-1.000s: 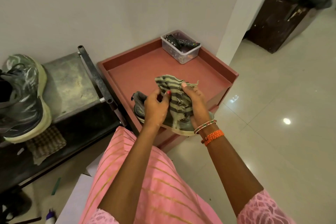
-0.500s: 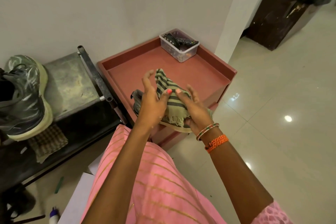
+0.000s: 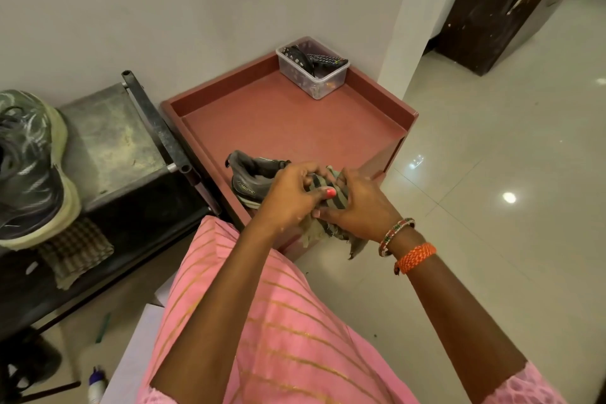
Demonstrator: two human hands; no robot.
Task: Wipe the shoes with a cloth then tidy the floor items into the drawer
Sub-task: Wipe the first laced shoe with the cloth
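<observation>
Both hands' fingers curled, bunching striped cloth btwn them, above dark shoe.

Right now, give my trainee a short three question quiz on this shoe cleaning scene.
1. True or false: both hands grip the striped cloth.
2. Where does the clear plastic box sit: a) red cabinet's back corner, b) metal rack, c) floor?
3. What lies under the left hand on the cabinet?

Key: 1 true, with the right hand; 2 a; 3 a dark shoe.
</observation>
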